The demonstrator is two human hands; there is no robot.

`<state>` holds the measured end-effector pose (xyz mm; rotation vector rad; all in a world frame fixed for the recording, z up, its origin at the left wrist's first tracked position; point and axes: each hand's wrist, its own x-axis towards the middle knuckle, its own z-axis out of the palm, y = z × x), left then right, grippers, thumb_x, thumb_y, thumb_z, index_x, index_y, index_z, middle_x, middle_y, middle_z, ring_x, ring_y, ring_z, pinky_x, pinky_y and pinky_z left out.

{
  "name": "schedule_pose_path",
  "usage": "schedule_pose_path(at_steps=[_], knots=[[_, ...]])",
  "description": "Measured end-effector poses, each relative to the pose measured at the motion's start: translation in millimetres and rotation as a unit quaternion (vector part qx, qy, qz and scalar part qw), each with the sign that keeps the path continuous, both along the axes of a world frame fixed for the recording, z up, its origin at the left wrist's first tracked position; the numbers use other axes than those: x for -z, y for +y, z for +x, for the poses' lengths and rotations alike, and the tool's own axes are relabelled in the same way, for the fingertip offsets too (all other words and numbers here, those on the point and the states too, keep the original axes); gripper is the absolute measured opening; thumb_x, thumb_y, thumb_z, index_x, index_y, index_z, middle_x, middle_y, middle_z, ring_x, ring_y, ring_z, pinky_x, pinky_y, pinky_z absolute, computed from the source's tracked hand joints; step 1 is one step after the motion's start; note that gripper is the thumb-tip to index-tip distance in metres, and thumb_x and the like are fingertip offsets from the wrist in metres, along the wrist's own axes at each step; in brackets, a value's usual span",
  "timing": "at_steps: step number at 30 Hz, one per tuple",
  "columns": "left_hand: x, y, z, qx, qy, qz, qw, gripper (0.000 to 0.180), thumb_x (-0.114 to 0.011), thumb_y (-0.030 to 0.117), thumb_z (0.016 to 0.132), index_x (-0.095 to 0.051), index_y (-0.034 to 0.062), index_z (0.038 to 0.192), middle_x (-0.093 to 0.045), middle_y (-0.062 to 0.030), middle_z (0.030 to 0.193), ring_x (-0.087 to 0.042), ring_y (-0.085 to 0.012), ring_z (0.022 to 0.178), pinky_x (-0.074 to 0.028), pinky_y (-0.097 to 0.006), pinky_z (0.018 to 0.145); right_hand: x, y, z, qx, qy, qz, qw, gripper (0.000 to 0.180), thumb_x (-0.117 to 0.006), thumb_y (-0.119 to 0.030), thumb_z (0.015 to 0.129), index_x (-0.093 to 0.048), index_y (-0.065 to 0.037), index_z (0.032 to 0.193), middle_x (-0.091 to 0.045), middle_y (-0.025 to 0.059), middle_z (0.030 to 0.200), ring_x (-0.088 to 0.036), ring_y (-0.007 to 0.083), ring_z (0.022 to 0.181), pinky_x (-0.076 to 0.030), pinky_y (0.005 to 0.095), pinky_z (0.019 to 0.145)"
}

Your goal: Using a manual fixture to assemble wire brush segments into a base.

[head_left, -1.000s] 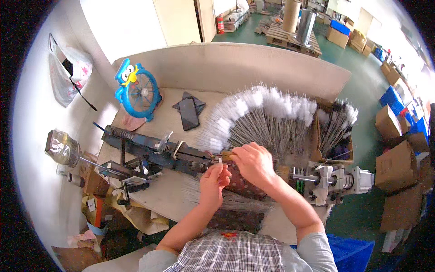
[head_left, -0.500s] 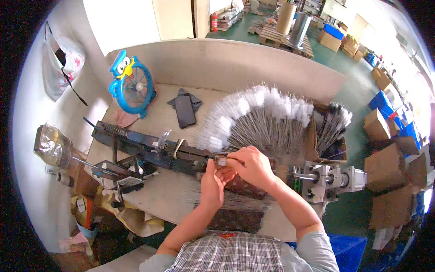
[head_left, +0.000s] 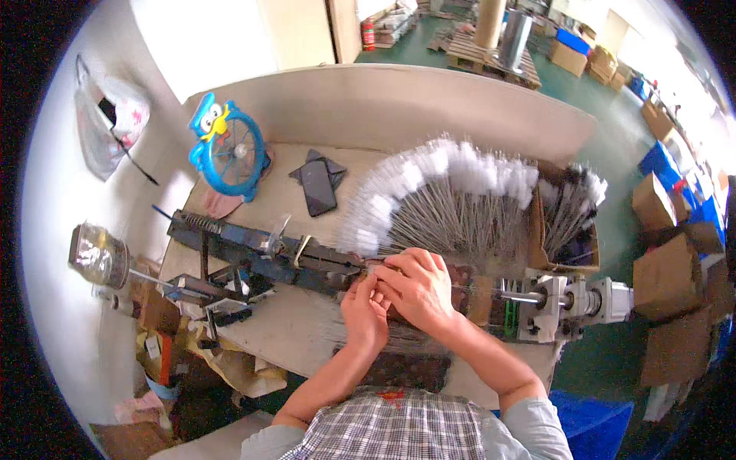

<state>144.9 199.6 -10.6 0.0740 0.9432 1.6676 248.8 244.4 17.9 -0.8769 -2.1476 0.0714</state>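
Note:
My left hand [head_left: 365, 313] and my right hand [head_left: 420, 291] meet at the middle of the workbench, beside the right end of a dark metal rail fixture [head_left: 322, 259]. Both have fingers drawn together at the tips, the right partly over the left. Whatever they pinch is small and mostly covered by the fingers. Just beyond them, wire-stemmed brushes [head_left: 452, 176] with white bristle heads lie fanned out, stems toward me. Thin wires [head_left: 410, 340] lie in a bundle under my wrists. Right of my hands is a metal spindle [head_left: 529, 296] on a clamped machine head [head_left: 575, 300].
A blue duck-shaped fan [head_left: 245, 157] and a phone [head_left: 318, 188] are toward the back left. A cardboard box [head_left: 567, 257] of more brushes stands at the right. Left, a plastic-wrapped lamp-like part [head_left: 100, 257] juts over the bench edge. A raised board [head_left: 414, 100] borders the back.
My right hand has drawn slightly nearer the left, its fingers now curled over the left fingertips. The whitish piece seen between them earlier is now mostly covered. The view has shifted slightly.

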Motion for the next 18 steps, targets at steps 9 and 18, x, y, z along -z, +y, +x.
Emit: schedule_pose_path(at_steps=[9, 18], knots=[[0, -1, 4, 0.021, 0.03, 0.027, 0.999, 0.005, -0.056, 0.006, 0.085, -0.053, 0.0054, 0.089, -0.058, -0.0023, 0.082, -0.057, -0.0118, 0.076, -0.048, -0.027, 0.072, -4, -2, 23, 0.001, -0.002, -0.037, 0.999, 0.023, -0.07, -0.018, 0.065, -0.068, -0.015, 0.088, -0.062, -0.0002, 0.091, -0.056, 0.0201, 0.092, -0.042, 0.0362, 0.079], [14, -3, -3, 0.021, -0.017, 0.068, 0.997, 0.002, -0.055, 0.006, 0.085, -0.056, 0.0054, 0.087, -0.061, -0.0036, 0.086, -0.058, -0.0113, 0.077, -0.048, -0.027, 0.072, -3, -5, 8, -0.003, 0.001, -0.054, 0.999, 0.025, -0.069, -0.019, 0.066, -0.065, -0.016, 0.091, -0.061, 0.0007, 0.094, -0.056, 0.021, 0.092, -0.043, 0.0365, 0.079]])
